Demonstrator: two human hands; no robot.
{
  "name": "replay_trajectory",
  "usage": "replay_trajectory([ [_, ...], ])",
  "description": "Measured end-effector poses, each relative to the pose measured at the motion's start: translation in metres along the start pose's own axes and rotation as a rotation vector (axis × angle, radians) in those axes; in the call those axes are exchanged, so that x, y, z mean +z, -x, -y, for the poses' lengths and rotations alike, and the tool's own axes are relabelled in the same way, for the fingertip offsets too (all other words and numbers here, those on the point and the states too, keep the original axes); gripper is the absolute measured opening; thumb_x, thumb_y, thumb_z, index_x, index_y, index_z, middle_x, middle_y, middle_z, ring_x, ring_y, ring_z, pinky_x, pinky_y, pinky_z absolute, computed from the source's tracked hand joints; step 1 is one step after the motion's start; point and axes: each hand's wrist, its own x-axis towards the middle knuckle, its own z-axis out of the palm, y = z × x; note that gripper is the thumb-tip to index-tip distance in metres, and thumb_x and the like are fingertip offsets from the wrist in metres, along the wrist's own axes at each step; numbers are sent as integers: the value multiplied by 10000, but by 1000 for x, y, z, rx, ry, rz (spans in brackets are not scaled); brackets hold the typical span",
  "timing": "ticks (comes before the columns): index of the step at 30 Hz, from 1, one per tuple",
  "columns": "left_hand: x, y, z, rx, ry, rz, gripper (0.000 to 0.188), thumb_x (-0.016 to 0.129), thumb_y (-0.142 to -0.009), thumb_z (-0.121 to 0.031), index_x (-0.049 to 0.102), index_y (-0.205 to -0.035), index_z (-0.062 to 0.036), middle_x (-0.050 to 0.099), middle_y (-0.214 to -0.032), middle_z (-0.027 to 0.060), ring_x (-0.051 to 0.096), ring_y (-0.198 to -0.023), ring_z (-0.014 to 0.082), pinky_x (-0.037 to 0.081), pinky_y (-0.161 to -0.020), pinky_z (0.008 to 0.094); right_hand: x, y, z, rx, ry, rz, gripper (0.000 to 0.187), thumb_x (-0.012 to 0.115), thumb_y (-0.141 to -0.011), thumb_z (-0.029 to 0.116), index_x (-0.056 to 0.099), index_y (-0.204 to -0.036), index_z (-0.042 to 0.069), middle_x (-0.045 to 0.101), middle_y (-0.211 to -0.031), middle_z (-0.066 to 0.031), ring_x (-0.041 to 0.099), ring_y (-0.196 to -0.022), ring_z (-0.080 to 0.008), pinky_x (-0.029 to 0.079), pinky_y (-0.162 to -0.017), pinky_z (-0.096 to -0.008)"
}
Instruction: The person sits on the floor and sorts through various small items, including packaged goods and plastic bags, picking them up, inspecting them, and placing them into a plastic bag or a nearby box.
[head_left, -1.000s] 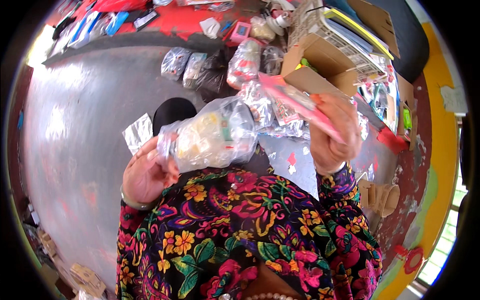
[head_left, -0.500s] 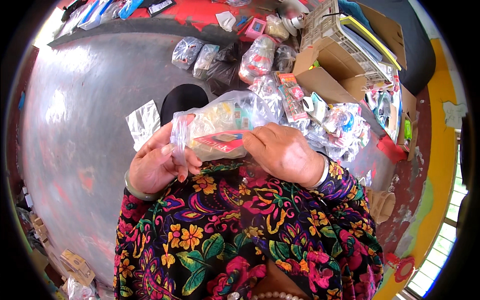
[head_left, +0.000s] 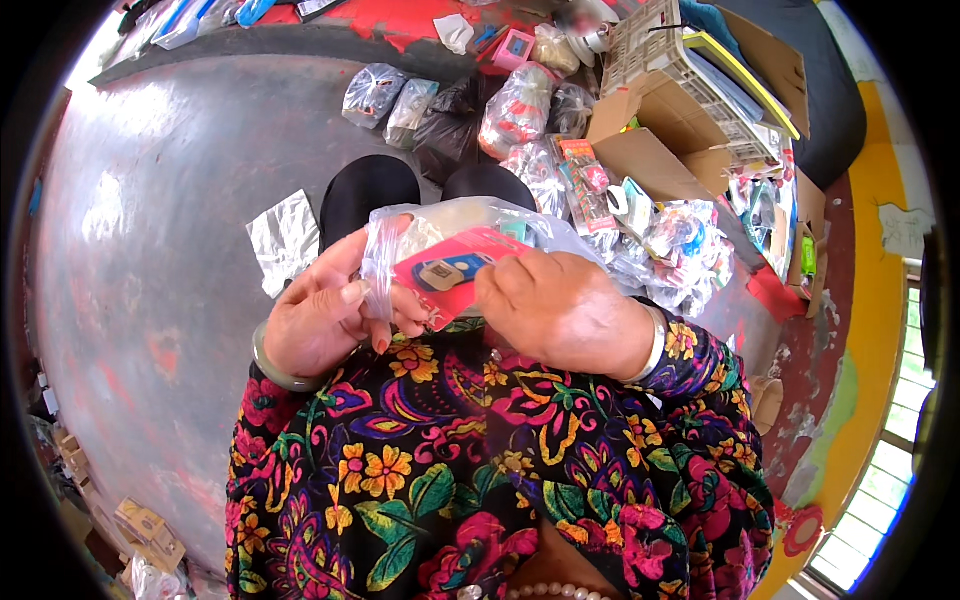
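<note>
My left hand is closed on the bunched end of a clear plastic bag, its thumb and fingers on the gathered film. The bag lies across in front of my knees, with pale yellowish and teal contents showing through. My right hand is closed over the right edge of a red card package with a blue panel and a pale label. The card tilts in front of the bag, its left end close to my left fingers. Whether it sits inside the film or outside it, I cannot tell.
Beyond my knees lie several bagged goods and a black plastic bag. An opened cardboard box and a beige crate stand at the right. A crumpled silvery sheet lies on the grey floor at left.
The red card has turned, now showing a blue panel and label in place of its lettered face. The bag has shifted slightly right, and a second knee has come into view.
</note>
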Motion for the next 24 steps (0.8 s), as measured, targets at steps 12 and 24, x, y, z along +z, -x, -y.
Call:
replay_trajectory([
  [12, -14, 16, -6, -1, 1, 10, 696, 482, -849, -328, 180, -1323, 81, 611, -811, 212, 629, -651, 208, 448, -429, 186, -8, -17, -17, -7, -86, 42, 186, 553, -620, 137, 555, -763, 17, 481, -632, -39, 507, -571, -168, 399, -460, -285],
  [24, -8, 17, -19, -15, -96, -87, 710, 467, -848, -348, 163, -1332, 74, 619, -827, 204, 627, -669, 219, 422, -435, 180, 19, -30, -13, -77, -351, -213, 212, 540, -693, 165, 556, -847, 21, 557, -677, -80, 583, -640, -232, 456, -535, -335],
])
